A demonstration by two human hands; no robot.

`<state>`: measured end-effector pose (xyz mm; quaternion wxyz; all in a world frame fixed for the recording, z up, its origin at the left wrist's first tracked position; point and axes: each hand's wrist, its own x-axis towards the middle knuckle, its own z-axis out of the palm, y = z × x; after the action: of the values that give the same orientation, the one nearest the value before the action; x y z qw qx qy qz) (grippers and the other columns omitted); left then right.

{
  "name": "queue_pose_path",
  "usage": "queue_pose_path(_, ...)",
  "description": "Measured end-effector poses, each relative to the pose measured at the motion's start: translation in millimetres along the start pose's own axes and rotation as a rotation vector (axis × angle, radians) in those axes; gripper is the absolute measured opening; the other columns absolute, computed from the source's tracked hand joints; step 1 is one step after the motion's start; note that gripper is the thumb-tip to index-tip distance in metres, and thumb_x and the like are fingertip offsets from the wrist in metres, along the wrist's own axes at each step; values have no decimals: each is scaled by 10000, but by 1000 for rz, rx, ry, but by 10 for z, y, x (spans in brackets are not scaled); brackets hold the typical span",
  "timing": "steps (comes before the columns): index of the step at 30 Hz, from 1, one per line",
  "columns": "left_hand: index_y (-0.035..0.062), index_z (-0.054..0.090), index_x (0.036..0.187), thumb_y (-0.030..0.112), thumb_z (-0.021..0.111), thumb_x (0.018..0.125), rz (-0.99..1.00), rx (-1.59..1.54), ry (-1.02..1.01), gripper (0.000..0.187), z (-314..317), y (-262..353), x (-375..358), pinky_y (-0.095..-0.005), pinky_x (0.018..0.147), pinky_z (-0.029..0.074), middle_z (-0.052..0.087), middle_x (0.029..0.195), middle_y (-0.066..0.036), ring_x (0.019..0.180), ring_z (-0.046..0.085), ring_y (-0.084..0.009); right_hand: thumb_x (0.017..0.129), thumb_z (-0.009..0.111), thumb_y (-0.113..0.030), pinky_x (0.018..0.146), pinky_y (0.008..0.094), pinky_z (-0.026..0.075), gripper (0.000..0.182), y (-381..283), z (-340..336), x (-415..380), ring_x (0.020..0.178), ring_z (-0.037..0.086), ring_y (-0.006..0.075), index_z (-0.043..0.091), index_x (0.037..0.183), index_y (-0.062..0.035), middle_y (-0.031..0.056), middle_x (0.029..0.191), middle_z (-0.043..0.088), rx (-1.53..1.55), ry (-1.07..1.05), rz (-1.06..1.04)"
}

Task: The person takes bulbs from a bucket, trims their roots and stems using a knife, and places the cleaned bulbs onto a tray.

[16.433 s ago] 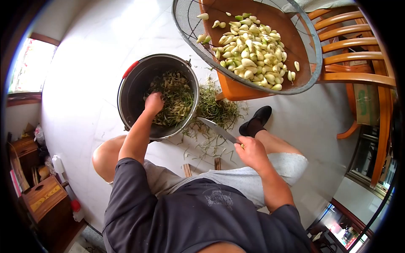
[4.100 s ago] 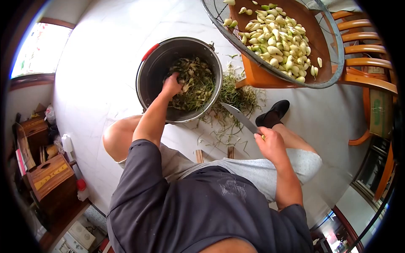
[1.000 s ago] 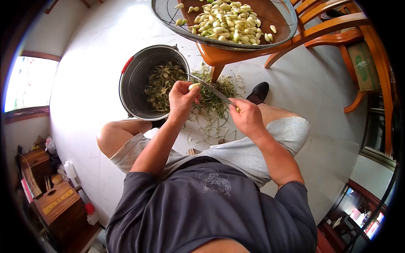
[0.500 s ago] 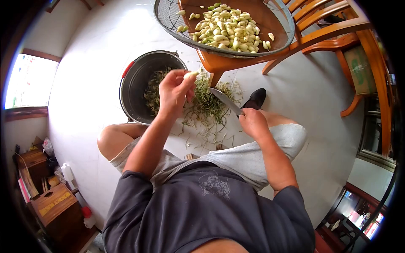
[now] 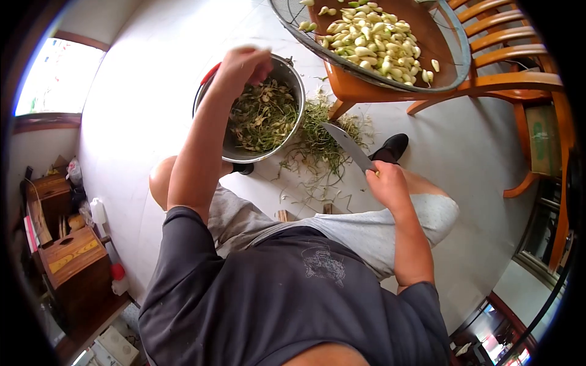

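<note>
My left hand [image 5: 245, 64] is raised above the far rim of a metal bucket [image 5: 297, 125]; it is blurred, and its fingers and anything in them cannot be made out. Green and pale plant stalks [image 5: 262, 116] fill the bucket's bottom. In my right hand [image 5: 386, 183], near my right knee, is the handle of a broad-bladed knife [image 5: 351, 146], its blade pointing up and left. Past the knife, many pale peeled bulbs [image 5: 372, 39] lie in a round mesh basket [image 5: 467, 49] on a wooden chair [image 5: 345, 85]. A heap of green trimmings [image 5: 323, 131] covers the floor beside the bucket.
My right foot in a black shoe [image 5: 394, 146] stands right of the trimmings. At the far right are another wooden chair [image 5: 552, 79] and a cardboard box [image 5: 543, 140]. Wooden boxes [image 5: 73, 253] and a white bottle [image 5: 97, 210] sit at the left.
My left hand, which held a pale bulb, has moved up and left over the bucket. The bucket now shows closer and lower in view, with its stalks more visible. My right hand still grips the knife.
</note>
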<state>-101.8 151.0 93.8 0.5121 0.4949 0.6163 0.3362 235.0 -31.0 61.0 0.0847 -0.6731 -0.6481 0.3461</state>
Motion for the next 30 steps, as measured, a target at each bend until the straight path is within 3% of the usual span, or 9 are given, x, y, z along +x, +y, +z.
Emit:
queue_pose_path(4,1,645,819,165,654,807,-370,41,-25,165,-160,-1455,174,-271,452,441,604,665,-61,524,549,-150,809,590,-185,642,393,478,206,-7,53,47,711,626,348,640,912,-13,197,734,628,-46,-45,-20)
queue_pose_path(5,-8,653,845,113,641,801,-440,108,-69,130,-61,-1496,73,-264,428,424,599,652,-63,515,549,-140,812,588,-184,641,393,478,205,-17,63,63,709,626,348,639,912,-13,196,733,628,-48,-57,-24)
queue_pose_path(6,-25,651,798,96,636,775,-399,66,-87,125,-36,-1896,167,-280,425,466,599,614,-77,485,566,-152,816,586,-184,640,392,477,203,-31,74,80,707,625,347,637,913,-13,195,733,628,-50,-67,-29)
queue_pose_path(11,-28,663,824,94,619,776,-203,70,236,138,220,-2238,442,-286,426,423,575,588,-64,447,523,-138,816,585,-182,630,389,475,194,-175,84,119,694,620,345,633,902,-14,191,723,622,-36,-95,-38)
queue_pose_path(15,-23,655,901,153,617,817,-358,390,334,199,306,-2188,662,-436,711,503,654,922,-224,838,639,-349,811,585,-199,682,460,471,210,-261,77,164,782,603,382,643,909,-23,205,783,627,-36,-165,-11)
queue_pose_path(16,-55,632,942,187,629,824,-522,321,293,269,336,-2159,705,-442,765,491,645,970,-242,901,631,-362,811,585,-198,680,459,471,208,-253,86,166,780,601,382,642,913,-26,203,782,625,-32,-166,-14)
queue_pose_path(22,-66,628,966,222,628,834,-557,581,310,317,519,-1904,718,-423,758,514,644,1001,-243,904,642,-355,810,586,-197,671,456,469,192,-219,101,174,764,595,378,636,912,-42,190,780,621,-36,-181,-9)
queue_pose_path(26,-79,631,986,228,617,845,-516,369,380,338,412,-2197,725,-405,732,517,657,971,-226,862,645,-345,810,586,-202,674,460,471,190,-154,116,158,773,597,380,633,903,-44,191,787,622,-46,-143,-14)
queue_pose_path(30,-86,631,922,136,602,844,-468,-73,310,237,120,-1989,382,-331,450,446,644,811,-152,577,607,-203,809,589,-194,661,439,472,184,-160,75,98,752,604,372,627,886,-31,190,766,624,0,-87,-71)
